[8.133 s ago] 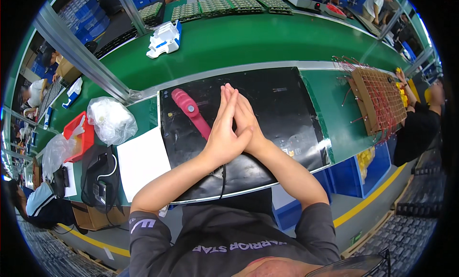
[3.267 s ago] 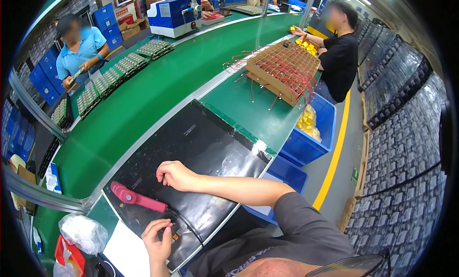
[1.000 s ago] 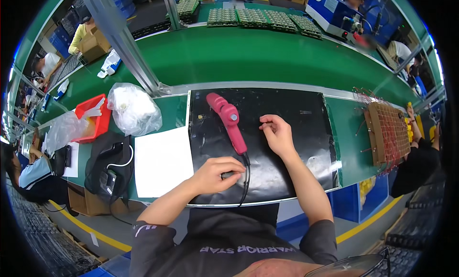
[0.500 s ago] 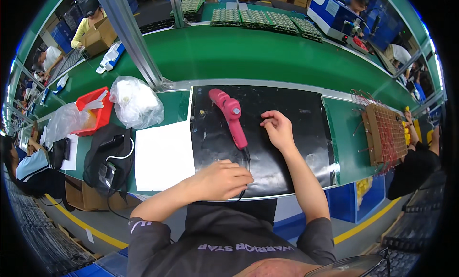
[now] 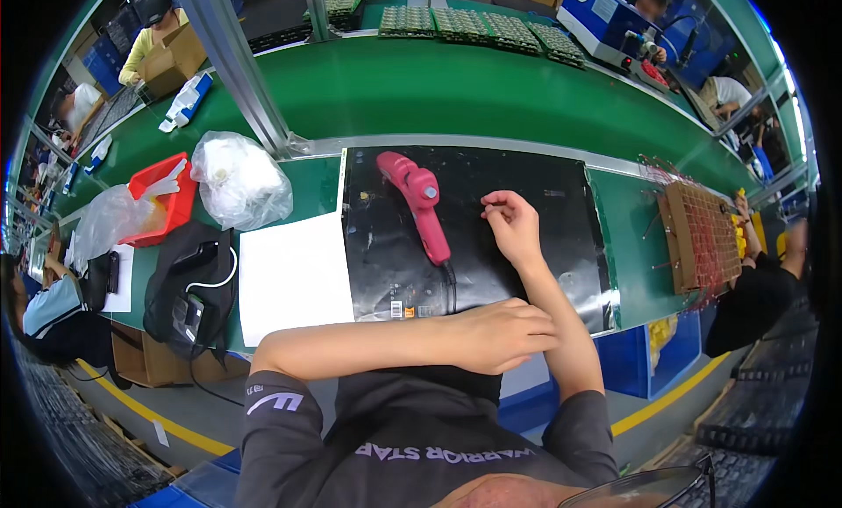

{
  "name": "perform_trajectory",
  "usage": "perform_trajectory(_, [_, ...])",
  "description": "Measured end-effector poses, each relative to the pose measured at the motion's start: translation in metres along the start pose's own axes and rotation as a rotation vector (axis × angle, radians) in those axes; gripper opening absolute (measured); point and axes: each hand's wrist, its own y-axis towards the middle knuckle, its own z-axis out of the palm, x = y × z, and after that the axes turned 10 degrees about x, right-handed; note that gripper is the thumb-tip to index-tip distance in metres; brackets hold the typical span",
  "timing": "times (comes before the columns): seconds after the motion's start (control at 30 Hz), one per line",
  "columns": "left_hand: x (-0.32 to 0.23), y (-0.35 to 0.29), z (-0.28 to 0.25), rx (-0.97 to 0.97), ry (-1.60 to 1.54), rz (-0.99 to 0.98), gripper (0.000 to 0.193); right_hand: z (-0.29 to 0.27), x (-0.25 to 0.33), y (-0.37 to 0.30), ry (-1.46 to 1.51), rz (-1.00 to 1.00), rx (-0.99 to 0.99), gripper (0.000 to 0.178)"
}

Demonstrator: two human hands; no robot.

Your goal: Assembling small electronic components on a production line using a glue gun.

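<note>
A pink corded handheld appliance (image 5: 419, 205), with a rounded head and a long handle, lies on the black mat (image 5: 373, 271). Its black cord runs from the handle toward the near edge. My right hand (image 5: 513, 224) is over the mat to the right of the appliance, apart from it, its fingers curled in and nothing visible in them. Across the front of my body, my left hand (image 5: 507, 335) reaches to my right forearm (image 5: 568, 337); its bent fingers are together against the inner side of that forearm, with the fingertips partly hidden.
White paper (image 5: 294, 280) lies left of the mat, beside a black bag (image 5: 189, 284), a clear plastic bag (image 5: 241, 179) and a red bin (image 5: 175, 205). A cardboard box with red wires (image 5: 697, 240) stands at right. Beyond the metal rail runs a green belt (image 5: 438, 91); co-workers sit around.
My left hand has moved right, from beside the cord to my right forearm, uncovering printed marks on the mat. My right hand stays nearly in place. The whole view has shifted slightly.
</note>
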Motion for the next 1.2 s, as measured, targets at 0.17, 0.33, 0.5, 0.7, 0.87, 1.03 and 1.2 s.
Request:
perform_trajectory(0.17, [0.012,0.016,0.010,0.025,0.070,-0.011,0.042,-0.002,-0.003,0.001,0.006,0.010,0.018,0.016])
perform_trajectory(0.33, [0.022,0.019,0.011,-0.015,0.079,-0.024,0.037,-0.003,-0.006,0.004,0.021,0.037,0.010,0.016])
perform_trajectory(0.5, [0.025,0.016,0.012,0.020,0.101,-0.029,0.035,0.001,-0.004,0.003,0.020,0.024,-0.019,0.017])
perform_trajectory(0.7, [0.027,0.015,0.014,0.016,0.087,-0.029,0.040,0.000,-0.006,0.003,0.006,0.030,-0.011,0.018])
perform_trajectory(0.87, [0.025,0.016,0.010,0.037,0.073,-0.040,0.041,0.001,-0.005,0.003,0.003,0.036,0.001,0.018])
perform_trajectory(1.03, [0.024,0.017,0.012,0.014,0.081,-0.040,0.039,0.000,-0.005,0.003,-0.013,0.030,0.010,0.019])
perform_trajectory(1.2, [0.021,0.019,0.010,0.032,0.104,-0.048,0.034,-0.001,-0.007,0.004,-0.033,0.014,0.014,0.019])
